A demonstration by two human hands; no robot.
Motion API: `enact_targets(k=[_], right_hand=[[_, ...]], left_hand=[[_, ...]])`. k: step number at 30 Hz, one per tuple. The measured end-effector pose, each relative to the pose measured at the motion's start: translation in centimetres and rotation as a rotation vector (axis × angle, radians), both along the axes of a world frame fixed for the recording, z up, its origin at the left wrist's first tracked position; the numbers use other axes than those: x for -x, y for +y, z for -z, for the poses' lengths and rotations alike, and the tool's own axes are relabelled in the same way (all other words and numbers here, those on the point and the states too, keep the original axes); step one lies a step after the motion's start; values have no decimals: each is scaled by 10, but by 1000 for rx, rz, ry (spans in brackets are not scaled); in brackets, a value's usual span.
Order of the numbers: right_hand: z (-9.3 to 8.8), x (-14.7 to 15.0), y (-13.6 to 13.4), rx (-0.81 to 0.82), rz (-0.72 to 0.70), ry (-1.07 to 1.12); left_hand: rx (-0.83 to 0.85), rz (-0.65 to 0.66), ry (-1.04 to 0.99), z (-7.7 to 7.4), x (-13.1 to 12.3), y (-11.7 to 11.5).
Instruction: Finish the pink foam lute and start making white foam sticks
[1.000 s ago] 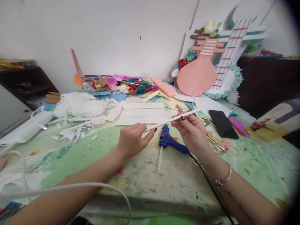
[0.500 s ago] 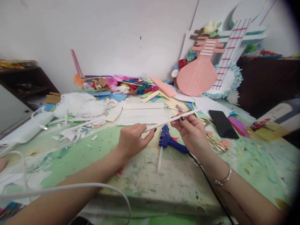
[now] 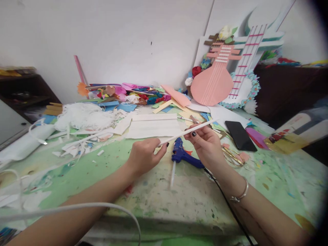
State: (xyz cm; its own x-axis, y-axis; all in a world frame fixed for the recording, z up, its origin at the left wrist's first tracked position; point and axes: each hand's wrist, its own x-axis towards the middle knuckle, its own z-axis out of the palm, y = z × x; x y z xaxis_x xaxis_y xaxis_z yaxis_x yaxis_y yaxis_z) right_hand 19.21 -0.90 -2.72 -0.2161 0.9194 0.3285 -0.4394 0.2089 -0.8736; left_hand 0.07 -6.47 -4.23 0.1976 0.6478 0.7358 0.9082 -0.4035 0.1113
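A thin white paper stick (image 3: 176, 137) is held slanting across the middle of the head view, its far end up to the right. My left hand (image 3: 145, 155) pinches its lower left end. Farther along, my right hand (image 3: 206, 143) grips it between thumb and fingers; a silver bangle circles that wrist. Beneath the stick lies a blue glue gun (image 3: 185, 155) with a clear glue stick (image 3: 172, 173) poking from it toward me. Behind the hands rests a folded white paper sheet (image 3: 154, 127) on the stained green table cover.
To the right are gold-handled scissors (image 3: 232, 155), a black phone (image 3: 240, 135) and a plastic container (image 3: 294, 133). A white cable (image 3: 102, 205) loops over my left forearm. White paper shreds (image 3: 84, 118) and coloured scraps pile at the back, near a pink paper lute (image 3: 212, 84).
The view has shifted slightly, so everything sits a little further left. Both hands keep their hold on the white stick, with hardly any other movement.
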Motion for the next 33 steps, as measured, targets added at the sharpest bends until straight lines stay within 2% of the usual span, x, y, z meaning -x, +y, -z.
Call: enact_targets(k=[11,18,33], right_hand=[[1,-3,2,-46,-9,-6],[-2,-6,5,-9,-23,59],[-7,-20,16,-18,49,104]], left_hand=[[42,47,7,4,4,4],[62,64,16,2,6,4],[149,79,-27,2,8,6]])
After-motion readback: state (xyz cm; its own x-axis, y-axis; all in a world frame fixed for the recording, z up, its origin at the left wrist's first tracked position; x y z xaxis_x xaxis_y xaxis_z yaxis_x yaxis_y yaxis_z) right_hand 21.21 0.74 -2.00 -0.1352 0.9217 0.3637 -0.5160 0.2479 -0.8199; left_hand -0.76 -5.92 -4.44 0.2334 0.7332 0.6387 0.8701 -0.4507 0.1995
